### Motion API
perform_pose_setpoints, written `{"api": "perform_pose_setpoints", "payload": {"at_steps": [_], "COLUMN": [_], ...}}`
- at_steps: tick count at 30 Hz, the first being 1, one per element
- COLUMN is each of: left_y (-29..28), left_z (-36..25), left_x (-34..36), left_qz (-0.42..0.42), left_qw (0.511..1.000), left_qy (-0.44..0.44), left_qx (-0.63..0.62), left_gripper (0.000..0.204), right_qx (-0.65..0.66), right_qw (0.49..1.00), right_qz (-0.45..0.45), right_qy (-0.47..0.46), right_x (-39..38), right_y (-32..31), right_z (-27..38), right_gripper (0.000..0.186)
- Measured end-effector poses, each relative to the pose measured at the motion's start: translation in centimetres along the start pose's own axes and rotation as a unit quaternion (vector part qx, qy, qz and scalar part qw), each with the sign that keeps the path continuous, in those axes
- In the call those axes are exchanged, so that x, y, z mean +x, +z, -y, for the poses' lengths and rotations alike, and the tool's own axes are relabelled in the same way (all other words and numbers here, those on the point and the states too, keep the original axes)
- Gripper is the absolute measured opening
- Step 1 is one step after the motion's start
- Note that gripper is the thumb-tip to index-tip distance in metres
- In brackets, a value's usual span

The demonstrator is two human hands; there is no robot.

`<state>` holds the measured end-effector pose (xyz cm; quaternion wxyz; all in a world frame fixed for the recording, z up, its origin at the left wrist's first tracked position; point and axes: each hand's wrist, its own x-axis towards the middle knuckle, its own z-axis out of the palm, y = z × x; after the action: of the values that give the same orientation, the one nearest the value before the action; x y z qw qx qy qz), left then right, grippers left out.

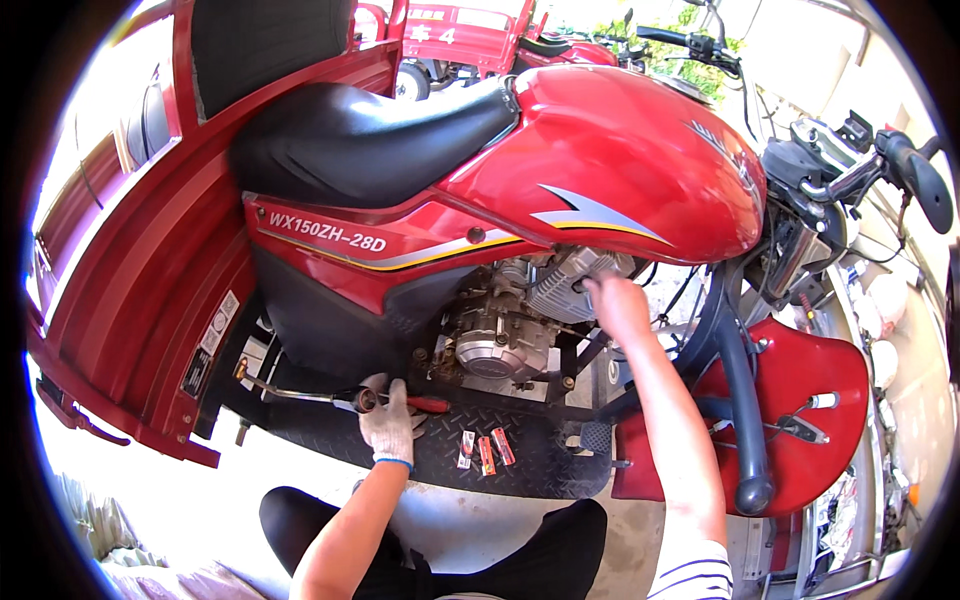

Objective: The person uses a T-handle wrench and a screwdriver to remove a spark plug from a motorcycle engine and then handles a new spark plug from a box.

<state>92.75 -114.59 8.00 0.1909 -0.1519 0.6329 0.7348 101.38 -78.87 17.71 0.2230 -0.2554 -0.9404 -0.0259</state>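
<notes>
Red sheet metal forms the ribbed cargo bed (pixel 130 290) at far left; beside it a slim metal rod (pixel 295 394) with a brass-coloured end lies above the black footboard (pixel 555 460), and whether it joins the red-handled tool (pixel 430 405) next to it I cannot tell; the gloved left hand (pixel 388 428) is wrapped around that tool, its round metal head showing on one side of the glove and its handle on the other; further right, three small printed cartons (pixel 487 456) lie close together on the footboard, below the engine (pixel 500 345); the engine sits under the red fuel tank (pixel 590 165), and the bare right hand (pixel 618 305) reaches its finned cylinder (pixel 556 292), fingertips at the upper part; whether they pinch anything there is hidden.

The step looks like finger work on a small fitting at the cylinder, perhaps a spark plug; the next move probably calls for feeling the part seated straight, then bringing the tool across.
</notes>
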Motion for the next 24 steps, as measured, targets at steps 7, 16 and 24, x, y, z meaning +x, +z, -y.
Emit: {"api": "perform_pose_setpoints", "payload": {"at_steps": [7, 16, 24], "left_y": [1.1, 1.6, 1.8], "left_z": [2.5, 2.5, 3.0], "left_x": [-5.7, -7.1, -7.0], "left_qz": [0.323, 0.426, 0.419], "left_qw": [0.942, 0.888, 0.878], "left_qy": [0.081, 0.036, 0.077], "left_qx": [0.041, 0.171, 0.22], "left_gripper": [0.055, 0.034, 0.034], "right_qx": [-0.001, 0.079, 0.051], "right_qw": [0.999, 0.996, 0.993], "right_qz": [-0.002, -0.004, -0.038], "right_qy": [-0.034, -0.029, -0.101], "right_x": [0.5, 0.0, 0.2], "right_y": [-1.2, -1.5, -0.4], "right_z": [1.3, 0.7, 0.9], "right_gripper": [0.019, 0.023, 0.016]}}
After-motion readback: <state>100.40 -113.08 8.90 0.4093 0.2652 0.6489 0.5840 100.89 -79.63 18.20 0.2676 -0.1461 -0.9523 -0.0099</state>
